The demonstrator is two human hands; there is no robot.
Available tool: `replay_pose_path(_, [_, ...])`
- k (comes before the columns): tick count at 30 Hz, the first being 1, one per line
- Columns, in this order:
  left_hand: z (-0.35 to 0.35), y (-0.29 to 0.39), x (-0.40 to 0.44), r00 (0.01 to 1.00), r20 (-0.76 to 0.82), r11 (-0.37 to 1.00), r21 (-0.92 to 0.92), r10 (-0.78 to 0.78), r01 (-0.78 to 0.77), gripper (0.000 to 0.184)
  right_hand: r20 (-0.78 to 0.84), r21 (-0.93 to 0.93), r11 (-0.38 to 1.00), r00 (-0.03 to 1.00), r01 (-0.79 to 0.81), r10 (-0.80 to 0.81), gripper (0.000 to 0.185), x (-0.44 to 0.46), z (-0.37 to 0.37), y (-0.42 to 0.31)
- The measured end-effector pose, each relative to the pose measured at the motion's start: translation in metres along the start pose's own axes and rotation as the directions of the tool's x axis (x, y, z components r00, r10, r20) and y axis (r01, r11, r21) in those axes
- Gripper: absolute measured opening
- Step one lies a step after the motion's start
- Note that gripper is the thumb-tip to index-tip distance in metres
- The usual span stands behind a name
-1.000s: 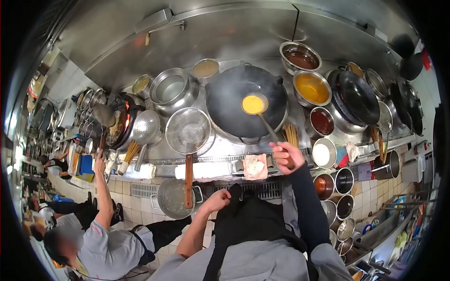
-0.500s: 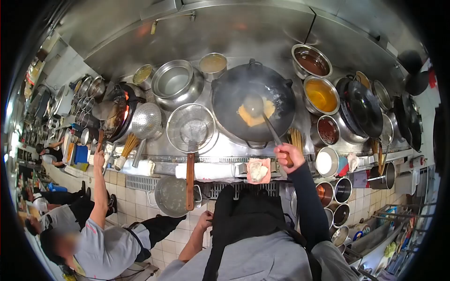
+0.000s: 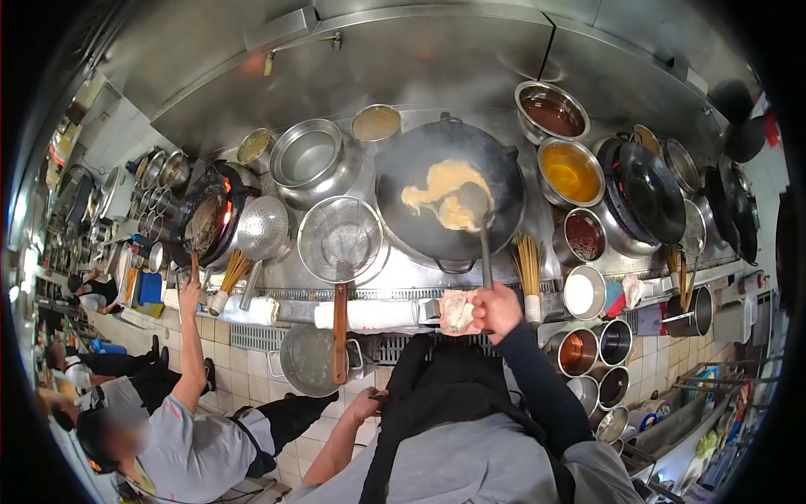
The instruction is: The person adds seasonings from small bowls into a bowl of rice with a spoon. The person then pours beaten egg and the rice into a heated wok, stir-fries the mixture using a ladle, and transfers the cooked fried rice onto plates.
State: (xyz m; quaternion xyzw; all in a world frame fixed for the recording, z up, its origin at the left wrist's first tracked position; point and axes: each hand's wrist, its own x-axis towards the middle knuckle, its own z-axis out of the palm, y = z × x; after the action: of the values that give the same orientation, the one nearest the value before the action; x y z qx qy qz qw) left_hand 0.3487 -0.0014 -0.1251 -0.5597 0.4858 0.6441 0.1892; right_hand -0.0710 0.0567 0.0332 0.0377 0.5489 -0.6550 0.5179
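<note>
My right hand (image 3: 497, 312) is wrapped round the handle of a ladle (image 3: 475, 200). The ladle's bowl rests among yellow, egg-like food (image 3: 457, 178) spread in loose patches inside a large black wok (image 3: 403, 168). Light steam rises over the wok. Just behind my right hand, a folded pink and white cloth (image 3: 457, 311) lies on the stove's front ledge. Low beside my black apron (image 3: 437, 395), my left hand (image 3: 367, 406) has its fingers curled; something dark shows at them, too small to make out.
A wire strainer (image 3: 340, 239) and a perforated skimmer (image 3: 263, 227) lie left of the wok. Bowls of orange liquid (image 3: 573, 170) and reddish liquid (image 3: 552, 115) stand at right, near a bamboo brush (image 3: 529, 265). At left, a co-worker's hand (image 3: 191, 296) holds a handle over a flaming burner.
The ladle has moved towards me and right in the wok, my right hand lower and left with it. The yellow food has spread wider. My left hand stays beside the apron.
</note>
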Motion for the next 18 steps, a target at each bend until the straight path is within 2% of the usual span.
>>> replay_pose_path(2, [-0.001, -0.018, 0.022, 0.991, -0.042, 0.989, 0.076, 0.130, -0.126, 0.045, 0.308, 0.336, 0.919, 0.946, -0.208, 0.102, 0.006, 0.029, -0.051, -0.006])
replay_pose_path(3, [0.002, -0.025, 0.036, 0.981, -0.077, 0.972, 0.169, 0.179, -0.164, 0.042, 0.227, 0.489, 0.825, 0.954, -0.285, 0.194, 0.005, 0.030, -0.046, -0.028])
replay_pose_path(4, [0.005, -0.010, 0.030, 0.961, -0.084, 0.903, 0.370, 0.265, -0.217, 0.038, 0.298, 0.490, 0.831, 0.946, -0.265, 0.126, 0.007, 0.050, -0.051, -0.020])
replay_pose_path(5, [0.005, 0.002, 0.020, 0.935, -0.077, 0.796, 0.552, 0.345, -0.248, 0.033, 0.138, 0.264, 0.962, 0.990, -0.067, 0.032, 0.007, 0.059, -0.056, 0.003])
replay_pose_path(6, [0.005, 0.021, 0.007, 0.906, -0.055, 0.653, 0.712, 0.420, -0.260, 0.029, 0.006, -0.009, 0.994, 0.994, 0.109, -0.109, 0.007, 0.052, -0.040, 0.025])
replay_pose_path(7, [0.006, 0.037, 0.000, 0.905, -0.101, 0.626, 0.754, 0.413, -0.201, 0.029, -0.115, -0.091, 0.984, 0.980, 0.151, -0.161, 0.006, 0.037, -0.019, 0.033])
replay_pose_path(8, [0.009, 0.051, -0.008, 0.903, -0.148, 0.597, 0.790, 0.403, -0.137, 0.029, -0.159, -0.092, 0.993, 0.983, 0.076, -0.090, 0.007, 0.011, -0.002, 0.026])
replay_pose_path(9, [0.011, 0.065, -0.015, 0.899, -0.193, 0.565, 0.822, 0.392, -0.070, 0.031, -0.052, 0.008, 0.999, 0.998, 0.040, -0.039, 0.009, 0.010, -0.008, 0.021])
replay_pose_path(10, [0.012, 0.083, -0.024, 0.897, -0.175, 0.542, 0.836, 0.406, -0.082, 0.031, 0.057, 0.107, 0.994, 0.998, -0.010, 0.004, 0.012, 0.011, -0.022, 0.014])
replay_pose_path(11, [0.017, 0.099, -0.034, 0.898, -0.153, 0.520, 0.849, 0.412, -0.093, 0.031, 0.211, 0.389, 0.889, 0.963, -0.243, 0.171, 0.014, 0.030, -0.046, -0.001])
replay_pose_path(12, [0.020, 0.107, -0.041, 0.899, -0.129, 0.497, 0.861, 0.418, -0.107, 0.031, 0.397, 0.591, 0.659, 0.879, -0.465, 0.264, 0.017, 0.053, -0.065, -0.009])
replay_pose_path(13, [0.022, 0.118, -0.044, 0.887, -0.059, 0.454, 0.873, 0.458, -0.176, 0.028, 0.337, 0.599, 0.705, 0.918, -0.379, 0.207, 0.014, 0.062, -0.062, -0.008])
replay_pose_path(14, [0.025, 0.129, -0.050, 0.881, 0.004, 0.437, 0.867, 0.472, -0.238, 0.027, 0.148, 0.416, 0.892, 0.981, -0.177, 0.126, 0.012, 0.061, -0.057, 0.005])
replay_pose_path(15, [0.029, 0.154, -0.071, 0.872, 0.067, 0.417, 0.859, 0.485, -0.298, 0.026, -0.017, 0.166, 0.986, 1.000, 0.014, -0.012, 0.011, 0.052, -0.041, 0.027])
replay_pose_path(16, [0.033, 0.169, -0.085, 0.858, 0.132, 0.396, 0.846, 0.496, -0.358, 0.024, -0.141, -0.121, 0.978, 0.972, 0.171, -0.188, 0.010, 0.044, -0.025, 0.046])
replay_pose_path(17, [0.036, 0.173, -0.089, 0.804, 0.168, 0.379, 0.815, 0.570, -0.439, 0.023, -0.207, -0.124, 0.986, 0.969, 0.109, -0.133, 0.008, 0.019, -0.005, 0.046])
replay_pose_path(18, [0.039, 0.182, -0.095, 0.774, 0.203, 0.357, 0.798, 0.600, -0.486, 0.023, -0.158, -0.016, 0.997, 0.985, 0.071, -0.072, 0.010, -0.013, 0.018, 0.027])
